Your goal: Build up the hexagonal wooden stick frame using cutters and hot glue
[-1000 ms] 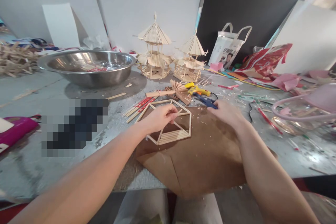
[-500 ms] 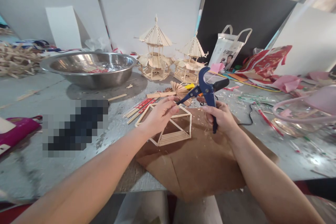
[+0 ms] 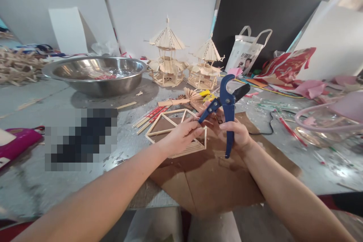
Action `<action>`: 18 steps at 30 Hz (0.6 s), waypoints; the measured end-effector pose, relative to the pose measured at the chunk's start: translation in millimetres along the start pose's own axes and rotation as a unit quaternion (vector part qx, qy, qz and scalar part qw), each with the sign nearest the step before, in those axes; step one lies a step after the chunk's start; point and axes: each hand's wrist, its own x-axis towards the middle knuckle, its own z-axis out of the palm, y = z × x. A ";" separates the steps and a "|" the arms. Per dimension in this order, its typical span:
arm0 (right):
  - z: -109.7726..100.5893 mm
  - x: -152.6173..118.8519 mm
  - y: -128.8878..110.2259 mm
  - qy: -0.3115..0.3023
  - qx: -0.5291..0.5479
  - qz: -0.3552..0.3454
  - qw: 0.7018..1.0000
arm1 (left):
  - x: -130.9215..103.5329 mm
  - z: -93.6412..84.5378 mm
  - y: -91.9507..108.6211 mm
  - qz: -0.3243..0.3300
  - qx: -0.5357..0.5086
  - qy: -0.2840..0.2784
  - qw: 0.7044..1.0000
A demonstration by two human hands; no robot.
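The right hand is wrapped around the lower handle of a blue cutter, holding it upright above a sheet of brown paper on the worktop; the cutter's hooked head stands above the fingers. The left hand is pinched shut, fingertips close to the cutter's lower arm, though what it grips is too small to tell. Just under and behind the left hand lies a hexagonal stick frame, partly filled with slats. Farther beyond the left hand stands a wide steel basin holding a few sticks and red scraps. Beyond both hands stand two stick pagodas. Well off to the right hand's side, a clear plastic bowl holds what may be thin sticks.
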 end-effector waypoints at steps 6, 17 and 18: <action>-17.6 1.8 0.9 0.199 -0.333 -0.099 0.916 | -0.6 -7.2 -4.8 -0.021 0.025 0.107 0.994; -21.6 0.9 10.2 0.061 -0.690 -0.120 0.711 | -6.7 -19.1 -3.8 -0.011 0.087 0.143 0.986; -21.3 0.8 10.0 0.058 -0.696 -0.119 0.706 | -6.9 -18.8 -4.0 -0.009 0.096 0.141 0.985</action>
